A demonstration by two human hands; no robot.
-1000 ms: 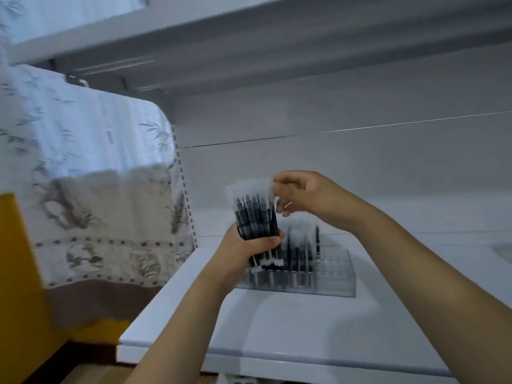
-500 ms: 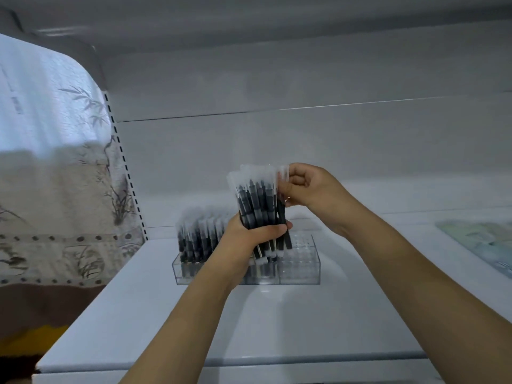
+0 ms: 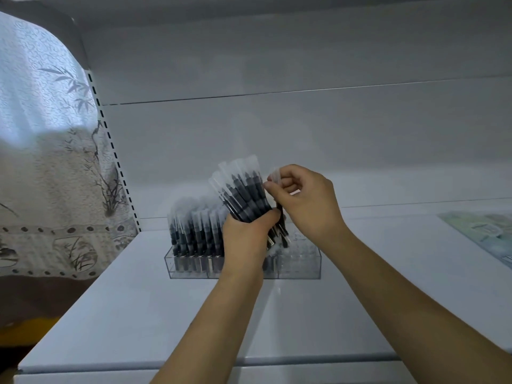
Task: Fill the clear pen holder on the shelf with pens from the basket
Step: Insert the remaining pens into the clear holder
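You're standing at a white shelf with a bamboo-print curtain hanging off to the left. The clear pen holder sits near the back of the shelf, its left side already packed with pens standing upright, and the right side looks like mostly free slots. Your left hand is curled round a fanned bundle of black pens in clear sleeves, held right over the holder, I'd guess so each drop is short. Your right hand is pinching a single pen by its top at the bundle's right edge, probably peeling it off for a free slot. Can't see the basket anywhere
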